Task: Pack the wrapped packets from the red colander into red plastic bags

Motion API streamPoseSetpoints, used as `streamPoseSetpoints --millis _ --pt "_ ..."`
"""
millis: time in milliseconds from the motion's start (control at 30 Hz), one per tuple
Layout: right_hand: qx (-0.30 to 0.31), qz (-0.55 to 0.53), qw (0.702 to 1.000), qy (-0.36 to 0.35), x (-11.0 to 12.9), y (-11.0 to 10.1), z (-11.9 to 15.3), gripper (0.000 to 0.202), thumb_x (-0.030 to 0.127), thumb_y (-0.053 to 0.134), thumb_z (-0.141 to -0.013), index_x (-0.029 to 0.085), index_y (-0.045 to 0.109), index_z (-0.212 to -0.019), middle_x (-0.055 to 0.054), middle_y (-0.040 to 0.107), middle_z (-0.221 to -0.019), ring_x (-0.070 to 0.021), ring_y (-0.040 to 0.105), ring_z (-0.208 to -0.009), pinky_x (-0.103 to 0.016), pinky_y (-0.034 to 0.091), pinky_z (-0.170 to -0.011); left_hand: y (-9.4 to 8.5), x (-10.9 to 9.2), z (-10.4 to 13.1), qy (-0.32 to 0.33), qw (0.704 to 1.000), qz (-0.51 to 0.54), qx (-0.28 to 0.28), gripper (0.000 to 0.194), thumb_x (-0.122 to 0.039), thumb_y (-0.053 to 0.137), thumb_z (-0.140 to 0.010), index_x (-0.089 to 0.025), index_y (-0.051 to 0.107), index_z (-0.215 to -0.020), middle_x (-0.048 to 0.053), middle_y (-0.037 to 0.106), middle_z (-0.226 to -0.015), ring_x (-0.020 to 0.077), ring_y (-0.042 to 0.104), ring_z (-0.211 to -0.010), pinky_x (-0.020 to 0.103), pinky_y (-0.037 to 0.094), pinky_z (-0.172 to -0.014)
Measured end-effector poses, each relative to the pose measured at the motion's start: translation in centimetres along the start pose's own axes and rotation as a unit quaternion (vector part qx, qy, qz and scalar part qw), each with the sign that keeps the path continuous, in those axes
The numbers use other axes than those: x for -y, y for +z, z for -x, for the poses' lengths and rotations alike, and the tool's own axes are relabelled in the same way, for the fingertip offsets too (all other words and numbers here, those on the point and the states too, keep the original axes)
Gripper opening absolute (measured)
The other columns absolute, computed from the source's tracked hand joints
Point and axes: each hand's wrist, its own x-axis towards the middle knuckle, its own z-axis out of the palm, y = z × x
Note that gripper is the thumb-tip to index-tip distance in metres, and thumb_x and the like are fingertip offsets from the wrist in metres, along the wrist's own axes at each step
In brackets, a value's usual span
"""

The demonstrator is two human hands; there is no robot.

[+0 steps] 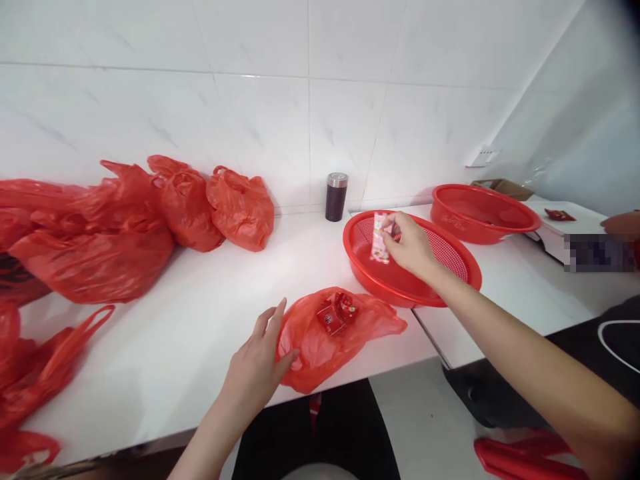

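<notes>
Pinched in the fingers of my right hand (407, 245) is a pink patterned packet (380, 239), held above the red perforated basket (370, 283). My left hand (260, 357) has its fingers spread at the left edge of an open red plastic bag (320, 360), with nothing gripped. Dark red small packets (336, 315) lie on top of or inside this bag; which of the two is hard to tell.
Several filled red bags (243, 207) line the left. A dark tumbler (336, 198) stands by the wall. Behind the basket at right is a red basin (467, 217), then a white scale (560, 223) with a red packet (559, 215) and another person's hand.
</notes>
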Motion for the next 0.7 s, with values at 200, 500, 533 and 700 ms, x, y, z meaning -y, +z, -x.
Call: streamPoseSetpoints --millis 200,500,533,700 --pt "0.148 -0.073 0.937 -0.308 6.9 3.6 6.6 0.020 0.022 0.046 -0.091 0.028 0.060 -0.105 -0.005 0.059 -0.114 -0.0192 0.060 -0.096 -0.033 0.053 -0.075 -0.8 0.4 -3.3 0.046 0.992 0.088 -0.082 0.064 -0.019 0.044 -0.085 -0.030 0.025 -0.146 0.005 0.049 -0.138 0.0188 0.064 -0.089 0.036 0.052 -0.078" --pt "0.140 0.196 0.921 -0.307 4.6 1.4 9.4 0.025 0.028 0.050 -0.092 0.026 0.066 -0.111 -0.012 0.045 -0.140 -0.0317 0.043 -0.130 -0.047 0.043 -0.103 -4.4 1.0 -1.2 0.136 0.976 0.010 -0.169 0.035 -0.027 0.049 -0.090 -0.032 0.057 -0.124 0.006 0.046 -0.141 0.0274 0.050 -0.121 0.046 0.048 -0.094" --pt "0.147 0.210 0.920 -0.295 4.5 0.5 9.8 0.026 0.033 0.055 -0.090 0.026 0.066 -0.113 -0.013 0.045 -0.140 -0.0330 0.045 -0.128 -0.048 0.045 -0.101 -5.0 0.7 -0.5 0.167 0.977 -0.031 -0.129 0.035 -0.030 0.054 -0.088 -0.036 0.059 -0.122 0.003 0.040 -0.147 0.0306 0.042 -0.129 0.050 0.044 -0.098" --pt "0.263 0.317 0.889 -0.201 4.1 -2.1 10.5 0.035 0.035 0.072 -0.077 0.025 0.069 -0.109 -0.014 0.065 -0.111 -0.0322 0.065 -0.093 -0.043 0.054 -0.070 -7.7 -1.7 -1.7 0.184 0.956 -0.226 0.039 0.046 -0.030 0.079 -0.067 -0.039 0.069 -0.111 0.003 0.034 -0.154 0.0439 0.023 -0.139 0.066 0.024 -0.105"
